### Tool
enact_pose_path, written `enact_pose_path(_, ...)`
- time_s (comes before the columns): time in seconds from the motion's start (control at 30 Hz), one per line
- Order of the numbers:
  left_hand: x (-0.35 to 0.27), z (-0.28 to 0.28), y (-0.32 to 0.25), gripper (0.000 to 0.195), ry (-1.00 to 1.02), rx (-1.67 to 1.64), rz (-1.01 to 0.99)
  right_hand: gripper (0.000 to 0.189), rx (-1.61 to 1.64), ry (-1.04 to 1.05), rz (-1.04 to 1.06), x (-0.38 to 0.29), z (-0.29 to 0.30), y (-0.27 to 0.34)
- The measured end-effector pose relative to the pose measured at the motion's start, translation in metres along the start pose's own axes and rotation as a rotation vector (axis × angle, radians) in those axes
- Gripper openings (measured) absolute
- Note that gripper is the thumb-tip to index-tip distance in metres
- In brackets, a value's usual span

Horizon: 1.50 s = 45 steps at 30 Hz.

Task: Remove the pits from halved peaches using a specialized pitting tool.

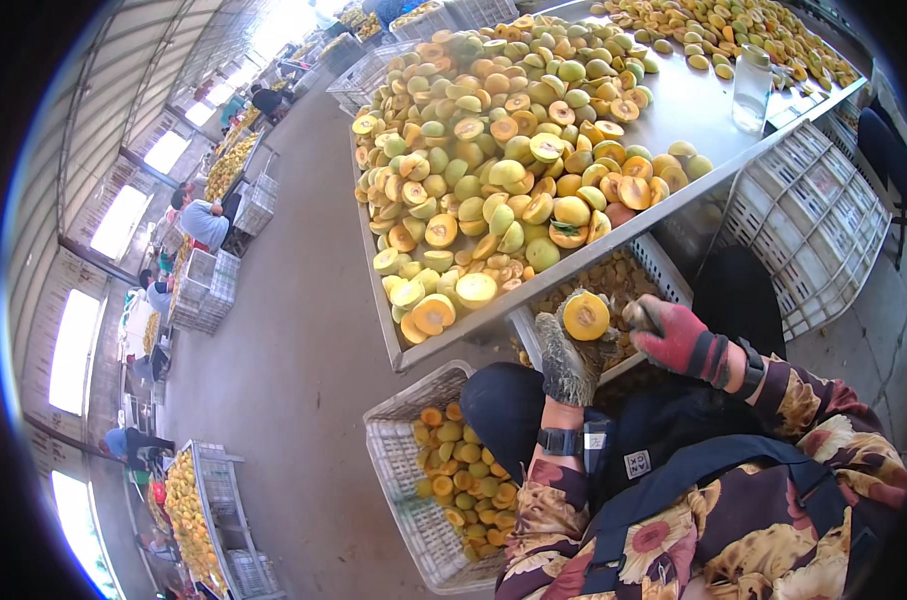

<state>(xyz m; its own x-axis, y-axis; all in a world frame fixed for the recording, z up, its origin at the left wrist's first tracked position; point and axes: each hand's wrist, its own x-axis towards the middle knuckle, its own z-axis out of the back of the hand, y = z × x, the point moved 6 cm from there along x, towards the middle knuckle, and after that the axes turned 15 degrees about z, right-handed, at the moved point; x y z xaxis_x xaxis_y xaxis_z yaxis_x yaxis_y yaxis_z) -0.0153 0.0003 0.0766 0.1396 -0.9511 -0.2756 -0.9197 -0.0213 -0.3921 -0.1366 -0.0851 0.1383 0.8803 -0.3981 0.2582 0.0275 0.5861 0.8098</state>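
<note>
My left hand [571,360], in a dirty knitted work glove, holds a halved yellow peach [586,316] with its cut face and brown centre showing. Close by on the right, my right hand [667,334], in a red and dark glove, is curled around a small object whose kind I cannot tell. Both hands are above a crate [660,274] of brown pits and scraps, partly under the table edge. Peach halves [506,172] lie heaped on the metal table [491,319] in front of me. A white plastic crate [401,480] with more halves stands beside my left leg.
A clear plastic bottle [752,90] stands on the table near its right edge. An openwork white crate [806,225] leans at the right. Concrete floor [296,337] stretches to the left, where several people sit or bend at other fruit tables [191,510] among stacked crates [204,289].
</note>
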Motion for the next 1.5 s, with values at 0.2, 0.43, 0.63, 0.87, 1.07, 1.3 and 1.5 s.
enact_pose_path(0.2,0.001,0.007,0.001,0.045,-0.136,0.208,-0.063,0.025,-0.242,0.113,0.033,-0.001,-0.015,0.009)
enact_pose_path(0.43,-0.002,0.005,0.004,0.047,-0.159,0.203,0.005,0.028,-0.279,0.180,-0.003,0.007,-0.022,0.010)
enact_pose_path(0.63,0.006,0.018,0.005,0.045,-0.138,0.194,-0.090,0.030,-0.296,0.240,-0.047,0.007,-0.036,0.000)
enact_pose_path(0.87,0.008,0.043,0.009,0.044,-0.253,0.261,-0.114,0.032,-0.347,0.336,-0.057,0.006,-0.043,0.004)
enact_pose_path(1.07,0.004,0.054,0.001,0.049,-0.277,0.287,-0.270,0.031,-0.220,0.316,-0.060,0.001,-0.057,0.008)
enact_pose_path(1.3,-0.004,0.017,0.000,0.035,-0.202,0.154,-0.204,0.021,0.500,0.248,-0.429,-0.012,-0.069,0.004)
enact_pose_path(1.5,-0.011,0.023,-0.007,0.035,-0.241,0.298,-0.378,0.019,0.782,0.318,-0.600,-0.015,-0.084,0.007)
